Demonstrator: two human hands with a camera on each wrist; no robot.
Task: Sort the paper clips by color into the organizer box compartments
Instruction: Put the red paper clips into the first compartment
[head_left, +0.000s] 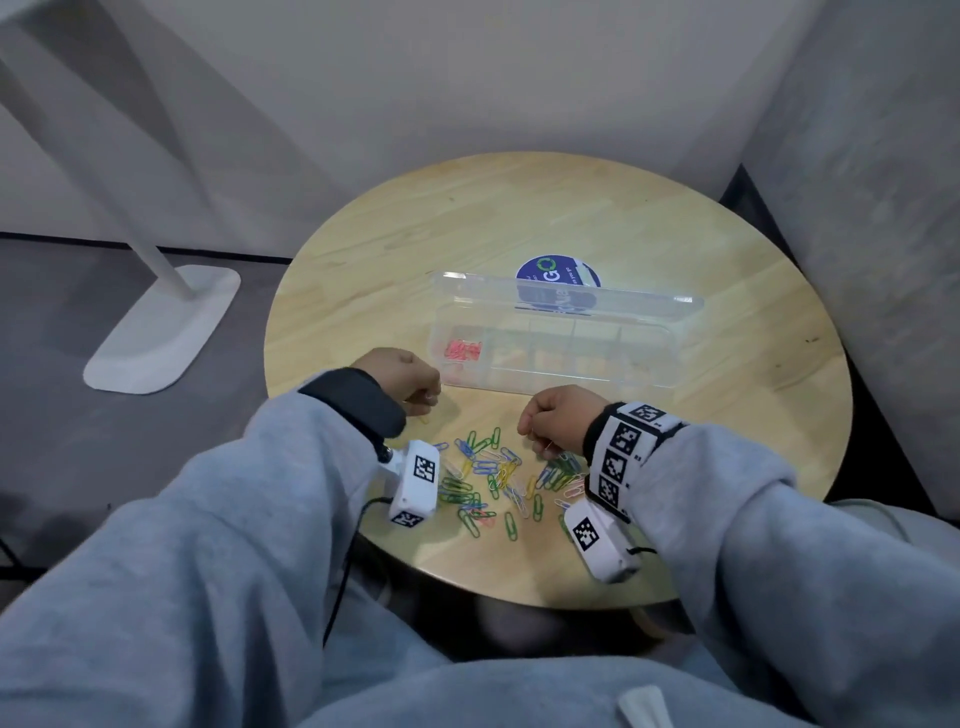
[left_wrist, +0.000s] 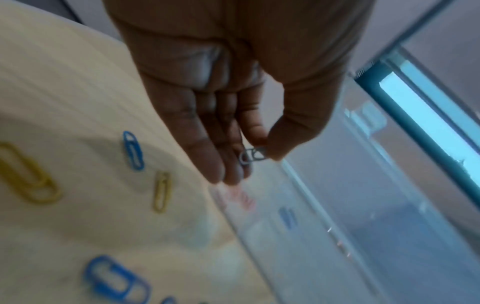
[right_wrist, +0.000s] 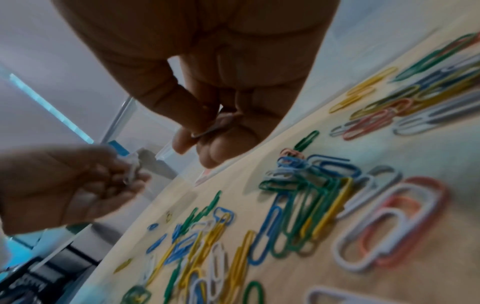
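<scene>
A heap of loose paper clips (head_left: 498, 478) in blue, green, yellow, white and pink lies on the round wooden table (head_left: 571, 218) near its front edge. Behind the heap stands the clear organizer box (head_left: 623, 358), lid open. Pink clips (head_left: 462, 349) fill its leftmost compartment, and a few blue clips (left_wrist: 287, 218) lie in a neighbouring one. My left hand (head_left: 428, 397) hovers by the box's front left corner and pinches a white clip (left_wrist: 253, 156) between thumb and forefinger. My right hand (head_left: 535, 434) is above the heap and pinches another white clip (right_wrist: 207, 129).
A round blue sticker (head_left: 558, 273) lies on the table behind the box's raised lid (head_left: 571, 299). A white lamp base (head_left: 161, 332) stands on the floor to the left. Grey walls close in behind and to the right of the table.
</scene>
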